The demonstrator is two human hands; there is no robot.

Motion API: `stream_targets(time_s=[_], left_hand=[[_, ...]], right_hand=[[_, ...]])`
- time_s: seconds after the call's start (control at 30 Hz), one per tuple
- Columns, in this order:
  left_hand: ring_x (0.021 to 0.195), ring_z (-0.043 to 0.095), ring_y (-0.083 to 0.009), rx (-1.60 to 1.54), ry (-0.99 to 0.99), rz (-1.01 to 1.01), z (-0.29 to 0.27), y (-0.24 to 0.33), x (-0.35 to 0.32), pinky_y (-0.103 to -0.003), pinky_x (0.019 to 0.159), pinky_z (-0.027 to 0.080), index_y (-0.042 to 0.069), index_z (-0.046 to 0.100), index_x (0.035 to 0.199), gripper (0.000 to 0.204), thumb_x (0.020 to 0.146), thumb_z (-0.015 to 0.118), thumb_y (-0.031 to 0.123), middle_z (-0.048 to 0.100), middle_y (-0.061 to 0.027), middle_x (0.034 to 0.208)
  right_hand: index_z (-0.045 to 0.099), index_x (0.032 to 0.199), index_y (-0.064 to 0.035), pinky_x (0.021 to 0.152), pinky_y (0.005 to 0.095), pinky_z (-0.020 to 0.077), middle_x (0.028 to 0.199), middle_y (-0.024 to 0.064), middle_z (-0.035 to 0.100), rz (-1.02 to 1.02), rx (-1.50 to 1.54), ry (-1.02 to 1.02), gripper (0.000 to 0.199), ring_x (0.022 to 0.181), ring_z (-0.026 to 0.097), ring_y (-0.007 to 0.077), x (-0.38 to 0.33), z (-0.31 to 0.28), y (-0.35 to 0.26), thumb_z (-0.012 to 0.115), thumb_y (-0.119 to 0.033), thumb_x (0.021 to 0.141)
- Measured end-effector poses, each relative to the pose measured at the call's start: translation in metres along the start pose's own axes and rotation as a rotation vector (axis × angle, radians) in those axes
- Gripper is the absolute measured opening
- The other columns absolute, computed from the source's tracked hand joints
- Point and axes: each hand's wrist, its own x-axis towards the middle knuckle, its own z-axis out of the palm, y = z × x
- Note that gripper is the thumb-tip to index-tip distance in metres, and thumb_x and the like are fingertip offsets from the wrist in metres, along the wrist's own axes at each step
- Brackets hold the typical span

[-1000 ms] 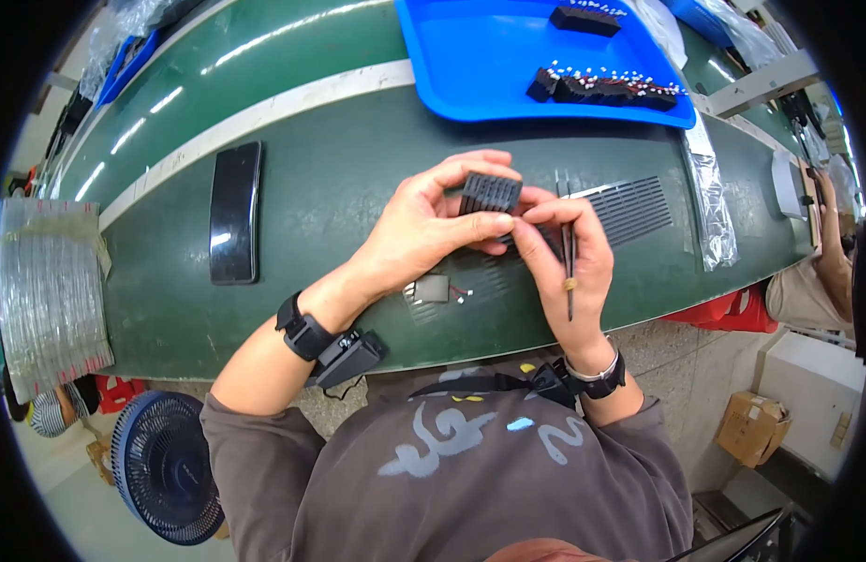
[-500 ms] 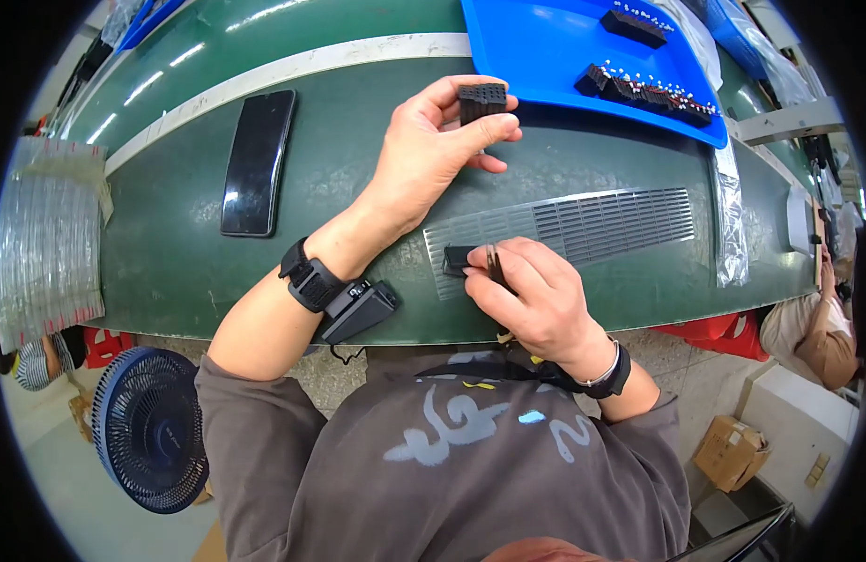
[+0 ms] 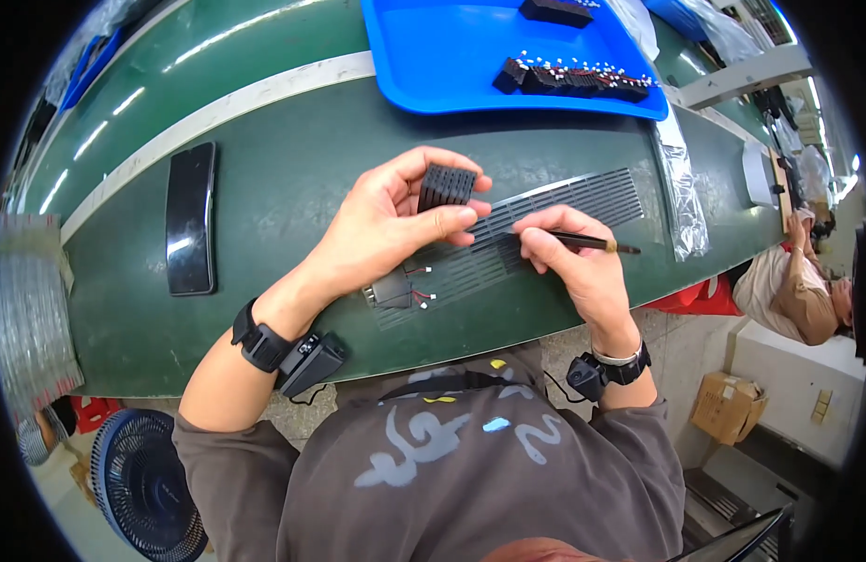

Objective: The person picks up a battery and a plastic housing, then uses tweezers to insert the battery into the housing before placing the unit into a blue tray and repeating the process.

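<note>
My left hand (image 3: pixel 386 225) holds a small black ribbed block (image 3: pixel 446 186) between thumb and fingers, just above the green table (image 3: pixel 292 178). My right hand (image 3: pixel 573 262) grips a thin dark pen-like tool (image 3: pixel 592 244) whose tip points right. Both hands hover over a long slotted metal grille (image 3: pixel 555 211) lying flat on the table. A small dark part with red and white wires (image 3: pixel 395 290) rests on the grille's near left end, below my left hand.
A blue tray (image 3: pixel 451 56) at the back holds a row of black parts (image 3: pixel 573 80) with white tips. A black phone (image 3: pixel 190 217) lies at left. A clear plastic strip (image 3: pixel 681 187) lies at right. Another person (image 3: pixel 798 281) sits far right; a fan (image 3: pixel 138 482) stands below left.
My left hand has drawn the black block back from near the tray toward the grille. My right hand has lifted off the small wired part and moved right with the tool.
</note>
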Motion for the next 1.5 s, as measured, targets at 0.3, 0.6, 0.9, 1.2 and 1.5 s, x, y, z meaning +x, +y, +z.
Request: stream_targets(time_s=[0.3, 0.6, 0.9, 1.2, 1.5], left_hand=[[0.113, 0.062, -0.0166, 0.186, -0.143, -0.143, 0.003, -0.007, 0.005, -0.028, 0.099, 0.051, 0.000, 0.055, 0.123, 0.031, 0.093, 0.064, 0.000, 0.065, -0.0108, 0.118], [0.113, 0.062, -0.0161, 0.167, -0.131, -0.180, 0.003, -0.004, 0.004, -0.029, 0.099, 0.051, 0.000, 0.055, 0.123, 0.032, 0.093, 0.065, 0.000, 0.065, -0.0108, 0.118], [0.116, 0.061, -0.0170, 0.160, -0.156, -0.174, 0.003, -0.004, 0.003, -0.030, 0.101, 0.050, 0.000, 0.056, 0.123, 0.033, 0.091, 0.066, -0.001, 0.065, -0.0115, 0.120], [0.116, 0.061, -0.0170, 0.188, -0.126, -0.179, 0.004, -0.002, 0.004, -0.031, 0.103, 0.049, 0.000, 0.057, 0.124, 0.034, 0.091, 0.066, -0.001, 0.065, -0.0111, 0.121], [0.115, 0.061, -0.0164, 0.205, -0.125, -0.174, 0.004, -0.002, 0.003, -0.030, 0.103, 0.049, 0.000, 0.057, 0.123, 0.033, 0.091, 0.066, -0.001, 0.065, -0.0104, 0.120]], right_hand=[[0.061, 0.088, -0.0023, 0.056, 0.0179, 0.0409, 0.070, 0.0004, 0.064, -0.044, -0.252, 0.072, 0.015, 0.064, 0.056, 0.0029, 0.005, 0.008, 0.008, 0.072, -0.012, 0.091], [0.056, 0.080, -0.0043, 0.055, 0.0181, 0.0427, 0.071, 0.0017, 0.065, -0.047, -0.252, 0.064, 0.021, 0.063, 0.059, 0.0038, 0.007, 0.012, 0.009, 0.075, -0.009, 0.088], [0.055, 0.078, -0.0044, 0.055, 0.0198, 0.0425, 0.069, 0.0011, 0.063, -0.650, 0.059, 0.098, 0.021, 0.062, 0.058, 0.0047, -0.003, 0.015, 0.019, 0.072, -0.007, 0.089], [0.054, 0.076, -0.0046, 0.054, 0.0210, 0.0407, 0.067, 0.0004, 0.061, -0.150, -0.289, 0.136, 0.023, 0.061, 0.054, 0.0042, 0.002, 0.017, 0.019, 0.070, -0.009, 0.092], [0.053, 0.076, -0.0046, 0.054, 0.0209, 0.0397, 0.066, 0.0001, 0.059, -0.140, -0.295, 0.155, 0.024, 0.059, 0.053, 0.0042, 0.001, 0.018, 0.015, 0.070, -0.011, 0.092]])
